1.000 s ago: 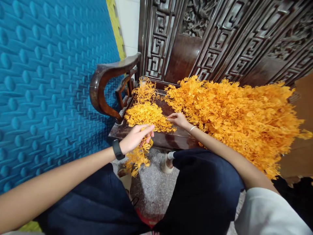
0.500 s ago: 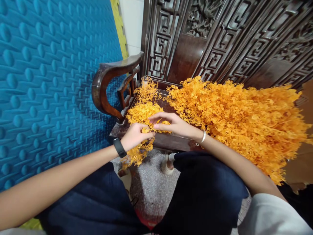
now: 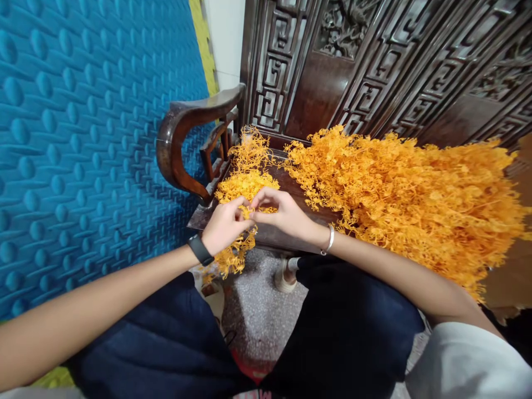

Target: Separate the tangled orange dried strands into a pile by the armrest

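Note:
My left hand [image 3: 224, 226], with a black band on the wrist, is closed on a bunch of orange plastic sprigs [image 3: 233, 256] that hangs below the seat's front edge. My right hand [image 3: 282, 215], with a silver bangle, meets it fingertip to fingertip and pinches at the top of the same bunch. Just behind both hands lies a small heap of orange sprigs [image 3: 245, 185] on the dark wooden seat [image 3: 291, 235]. A much larger pile of orange sprigs [image 3: 407, 194] covers the seat to the right.
A curved wooden armrest [image 3: 183, 138] stands left of the hands, a carved wooden backrest [image 3: 357, 61] behind. A blue embossed foam wall [image 3: 83, 138] fills the left. My dark-trousered knees [image 3: 349, 327] and a speckled floor [image 3: 257, 316] lie below.
My right hand has left the seat near the large pile and moved left to join my left hand at the bunch. The left hand stayed in place holding the sprigs.

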A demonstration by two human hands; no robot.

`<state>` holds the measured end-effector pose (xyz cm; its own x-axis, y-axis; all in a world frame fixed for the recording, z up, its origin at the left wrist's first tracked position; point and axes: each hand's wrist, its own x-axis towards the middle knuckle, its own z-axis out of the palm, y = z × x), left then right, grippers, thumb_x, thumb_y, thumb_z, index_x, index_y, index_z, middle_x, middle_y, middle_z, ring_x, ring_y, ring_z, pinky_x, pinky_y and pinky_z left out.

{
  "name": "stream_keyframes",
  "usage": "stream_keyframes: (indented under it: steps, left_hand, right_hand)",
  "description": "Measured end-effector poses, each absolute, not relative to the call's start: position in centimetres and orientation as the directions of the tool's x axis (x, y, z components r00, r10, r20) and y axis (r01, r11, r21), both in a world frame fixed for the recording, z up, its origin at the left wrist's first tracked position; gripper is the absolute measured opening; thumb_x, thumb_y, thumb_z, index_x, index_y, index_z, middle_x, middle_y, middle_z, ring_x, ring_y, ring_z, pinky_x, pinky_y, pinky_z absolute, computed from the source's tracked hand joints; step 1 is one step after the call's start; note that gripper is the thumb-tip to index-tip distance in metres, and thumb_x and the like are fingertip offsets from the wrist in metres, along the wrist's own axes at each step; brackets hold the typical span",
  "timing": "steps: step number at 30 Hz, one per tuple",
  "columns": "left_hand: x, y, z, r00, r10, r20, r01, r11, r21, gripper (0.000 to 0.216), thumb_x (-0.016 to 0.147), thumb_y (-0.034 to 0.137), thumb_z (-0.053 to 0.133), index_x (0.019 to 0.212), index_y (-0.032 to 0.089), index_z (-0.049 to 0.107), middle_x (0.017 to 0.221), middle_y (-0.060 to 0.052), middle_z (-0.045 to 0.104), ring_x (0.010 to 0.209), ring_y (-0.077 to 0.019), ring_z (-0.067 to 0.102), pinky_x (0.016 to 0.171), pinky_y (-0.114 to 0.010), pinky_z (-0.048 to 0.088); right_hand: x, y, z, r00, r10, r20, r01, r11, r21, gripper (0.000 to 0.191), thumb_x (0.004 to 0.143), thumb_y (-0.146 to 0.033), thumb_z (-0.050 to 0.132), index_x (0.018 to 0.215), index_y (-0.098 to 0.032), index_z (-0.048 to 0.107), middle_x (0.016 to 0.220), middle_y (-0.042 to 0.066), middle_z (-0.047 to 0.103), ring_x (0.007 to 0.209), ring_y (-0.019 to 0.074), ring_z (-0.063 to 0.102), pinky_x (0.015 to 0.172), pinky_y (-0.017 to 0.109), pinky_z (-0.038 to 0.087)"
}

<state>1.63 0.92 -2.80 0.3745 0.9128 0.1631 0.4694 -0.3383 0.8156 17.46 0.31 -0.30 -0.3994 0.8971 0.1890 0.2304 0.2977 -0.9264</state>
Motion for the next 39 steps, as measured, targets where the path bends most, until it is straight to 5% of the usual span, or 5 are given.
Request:
stream_keyframes:
  steps: [5,10,26,39]
  left_hand:
    - [1.6,1.3,-2.9,0.350,0.915,0.202,0.337,-0.324,0.884,0.025,0.075,0.038,0.058,0.072,0.014,0.057,0.044,0.007,0.037,0.042,-0.0071,0.033,0.045,-0.021,0.022]
    - [1.8,1.0,-2.3,0.354,0.921,0.163,0.301,-0.277,0.912,0.030,0.077,0.038,0.056,0.060,0.014,0.055,0.042,0.006,0.038,0.041,-0.0061,0.031,0.044,-0.022,0.021]
    - [2.7,0.4,-1.4,0.459,0.888,-0.008,0.220,-0.105,0.970,0.033,0.080,0.031,0.048,0.051,0.016,0.042,0.042,0.007,0.031,0.042,-0.0056,0.028,0.045,-0.021,0.022]
    - [4.1,0.6,-1.6,0.304,0.911,-0.280,-0.094,0.321,0.943,0.027,0.074,0.026,0.050,0.052,0.018,0.037,0.036,0.009,0.027,0.031,-0.0024,0.021,0.036,-0.019,0.012]
  right_hand:
    - [17.3,0.6,-0.9,-0.214,0.953,0.217,0.058,0.234,-0.970,0.018,0.069,-0.018,0.061,0.073,-0.019,0.044,0.074,-0.003,0.052,0.069,0.0088,0.050,0.069,0.027,0.043]
    - [17.0,0.4,-0.8,-0.116,0.934,0.339,0.109,0.351,-0.930,0.016,0.071,-0.018,0.061,0.075,-0.019,0.046,0.081,-0.001,0.052,0.078,0.0101,0.052,0.076,0.028,0.044]
    - [18.6,2.3,-0.3,-0.213,0.930,0.300,0.180,0.339,-0.923,0.026,0.068,-0.014,0.056,0.084,-0.021,0.037,0.079,-0.002,0.051,0.076,0.0105,0.052,0.072,0.028,0.044]
    - [17.6,3.3,-1.2,-0.472,0.665,0.580,0.594,0.725,-0.348,0.021,0.073,-0.001,0.034,0.081,-0.021,0.037,0.082,0.004,0.044,0.080,0.0158,0.043,0.075,0.032,0.041]
